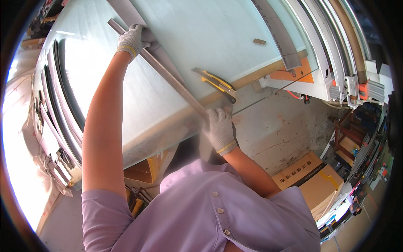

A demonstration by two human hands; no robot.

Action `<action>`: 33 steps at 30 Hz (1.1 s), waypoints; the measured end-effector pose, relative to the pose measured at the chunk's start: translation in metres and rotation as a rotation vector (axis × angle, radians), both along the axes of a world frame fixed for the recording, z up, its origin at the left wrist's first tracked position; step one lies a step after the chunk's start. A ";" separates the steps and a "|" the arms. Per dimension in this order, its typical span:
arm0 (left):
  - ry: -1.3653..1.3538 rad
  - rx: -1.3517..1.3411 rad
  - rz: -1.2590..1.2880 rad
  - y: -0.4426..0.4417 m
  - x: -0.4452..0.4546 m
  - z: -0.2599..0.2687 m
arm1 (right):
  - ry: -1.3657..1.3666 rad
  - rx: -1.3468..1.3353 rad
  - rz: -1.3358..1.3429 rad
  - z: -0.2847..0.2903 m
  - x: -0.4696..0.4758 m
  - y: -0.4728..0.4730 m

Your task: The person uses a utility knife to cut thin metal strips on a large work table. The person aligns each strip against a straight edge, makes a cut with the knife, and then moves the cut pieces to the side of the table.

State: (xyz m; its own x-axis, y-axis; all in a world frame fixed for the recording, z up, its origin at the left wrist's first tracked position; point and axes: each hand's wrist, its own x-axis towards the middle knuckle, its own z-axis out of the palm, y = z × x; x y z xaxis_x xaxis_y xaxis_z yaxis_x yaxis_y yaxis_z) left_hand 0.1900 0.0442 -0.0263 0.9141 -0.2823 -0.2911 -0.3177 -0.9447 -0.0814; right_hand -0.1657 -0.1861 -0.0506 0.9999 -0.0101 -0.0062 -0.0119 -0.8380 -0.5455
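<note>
A long, narrow metal bar (171, 78) lies slantwise over a grey flat strip of sheet material (163, 58) on the glass tabletop (201, 28). My left hand (131, 39), in a grey knit glove with a yellow cuff line, grips the bar towards its far end, thumb spread over the strip. At the near end, by the table's front edge, my right hand (220, 129) holds the bar in a matching glove; its fingertips curl out of sight. A yellow and black utility knife (217, 83) rests on the glass right of the bar, touched by neither hand.
Another grey strip (278, 34) with marks overhangs the table's right side, near a small brown piece (259, 41). Long curved-looking strips (64, 91) lie at the left. White machine rails (327, 47) run along the right. A cardboard box (310, 179) stands on the floor.
</note>
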 end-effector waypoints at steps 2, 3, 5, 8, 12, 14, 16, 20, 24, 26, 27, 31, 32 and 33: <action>0.000 0.016 0.008 -0.002 -0.001 0.001 | 0.007 -0.011 0.005 -0.002 -0.001 0.000; -0.001 0.025 0.012 -0.003 -0.002 0.002 | 0.008 -0.017 0.007 -0.004 -0.003 0.000; -0.001 0.037 0.022 -0.006 -0.003 0.003 | -0.011 -0.011 -0.001 -0.005 -0.003 0.000; 0.008 0.035 0.019 -0.006 -0.003 0.004 | -0.054 0.021 -0.022 -0.005 -0.003 -0.001; 0.002 0.053 0.024 -0.005 -0.003 0.004 | -0.069 0.043 -0.014 -0.009 -0.006 -0.003; 0.004 0.047 0.015 -0.005 -0.002 0.003 | -0.075 0.028 -0.017 -0.009 -0.007 -0.003; 0.013 0.044 0.011 -0.005 -0.002 0.004 | -0.075 -0.007 -0.031 -0.005 -0.005 -0.002; 0.029 0.059 0.031 -0.007 -0.004 0.007 | 0.005 -0.005 -0.038 -0.007 -0.008 -0.001; 0.012 0.052 0.036 -0.008 -0.006 0.008 | 0.012 0.011 -0.058 -0.003 -0.005 -0.001; -0.021 0.034 0.022 -0.008 -0.007 0.008 | 0.006 0.018 -0.062 -0.002 -0.004 -0.001; -0.038 0.025 0.016 -0.007 -0.007 0.007 | 0.003 0.024 -0.063 -0.002 -0.004 -0.001; -0.045 0.024 0.008 -0.007 -0.007 0.007 | 0.018 0.057 -0.064 0.002 -0.003 -0.002; -0.035 0.035 0.020 -0.007 -0.007 0.008 | 0.005 0.061 -0.065 0.000 -0.004 -0.002; -0.024 0.044 0.032 -0.009 -0.007 0.008 | -0.007 0.063 -0.067 -0.002 -0.005 -0.002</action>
